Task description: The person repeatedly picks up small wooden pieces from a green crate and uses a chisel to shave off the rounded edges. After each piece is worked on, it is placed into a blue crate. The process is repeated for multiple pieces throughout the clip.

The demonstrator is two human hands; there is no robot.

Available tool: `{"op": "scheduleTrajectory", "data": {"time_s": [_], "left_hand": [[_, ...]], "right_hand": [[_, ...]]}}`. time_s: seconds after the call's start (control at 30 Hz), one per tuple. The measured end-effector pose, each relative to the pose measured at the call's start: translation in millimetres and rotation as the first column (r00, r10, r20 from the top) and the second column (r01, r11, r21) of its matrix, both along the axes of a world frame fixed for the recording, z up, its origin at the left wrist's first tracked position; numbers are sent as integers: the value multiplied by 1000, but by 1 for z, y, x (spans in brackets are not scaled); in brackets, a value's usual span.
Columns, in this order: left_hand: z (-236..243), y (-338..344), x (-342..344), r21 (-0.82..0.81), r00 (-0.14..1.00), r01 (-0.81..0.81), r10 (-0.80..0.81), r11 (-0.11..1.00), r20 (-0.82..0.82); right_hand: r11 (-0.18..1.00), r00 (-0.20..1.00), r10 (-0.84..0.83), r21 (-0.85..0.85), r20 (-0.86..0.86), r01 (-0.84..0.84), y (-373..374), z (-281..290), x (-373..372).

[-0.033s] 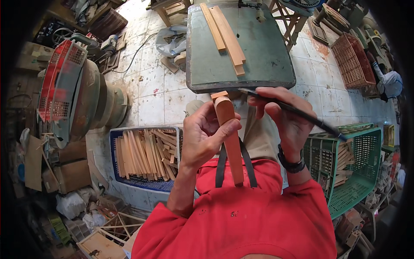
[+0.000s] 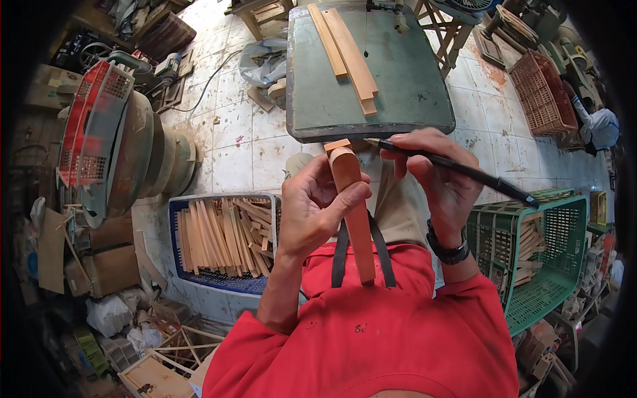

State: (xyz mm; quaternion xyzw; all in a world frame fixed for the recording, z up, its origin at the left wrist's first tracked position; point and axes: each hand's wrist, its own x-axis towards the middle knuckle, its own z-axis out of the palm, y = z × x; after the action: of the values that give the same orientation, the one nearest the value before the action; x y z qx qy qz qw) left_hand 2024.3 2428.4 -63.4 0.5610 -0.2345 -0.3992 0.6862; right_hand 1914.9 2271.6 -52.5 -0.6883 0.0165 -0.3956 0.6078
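My left hand grips an upright-held wooden piece with a rounded top, its thumb across the front; a small flat wood block sits at that top end. My right hand holds a long black pen-like tool, its pointed end just right of the wooden piece, apparently not touching it. Beyond my hands, several pale wooden strips lie on a green-topped table.
A blue crate of wooden pieces stands left, a green crate right. Large machinery with a red mesh basket is at left. A brown crate and a person's pale sleeve are at far right.
The far end of the black tool in my right hand has tilted slightly upward; my left hand and the wooden piece look unchanged.
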Motion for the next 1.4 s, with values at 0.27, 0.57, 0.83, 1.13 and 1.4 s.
{"op": "scheduleTrajectory", "data": {"time_s": [0.27,0.57,0.83,1.13,1.4], "left_hand": [[-3,0,3,29,995,37,-39,999,86],[-4,-2,-1,21,998,-1,0,1000,58],[-9,-8,-4,66,983,-35,22,997,183],[-14,-20,-7,86,929,-108,69,990,364],[-13,-18,-6,83,946,-47,18,995,323]], "right_hand": [[1000,994,3,-14,-112,-5,8,-6,13],[996,989,-17,-85,-147,5,6,-5,9],[994,991,-103,-40,-90,100,0,2,5],[803,989,-77,-595,-129,-15,-16,30,32],[723,960,-38,-671,-279,-166,-18,37,37]]}}
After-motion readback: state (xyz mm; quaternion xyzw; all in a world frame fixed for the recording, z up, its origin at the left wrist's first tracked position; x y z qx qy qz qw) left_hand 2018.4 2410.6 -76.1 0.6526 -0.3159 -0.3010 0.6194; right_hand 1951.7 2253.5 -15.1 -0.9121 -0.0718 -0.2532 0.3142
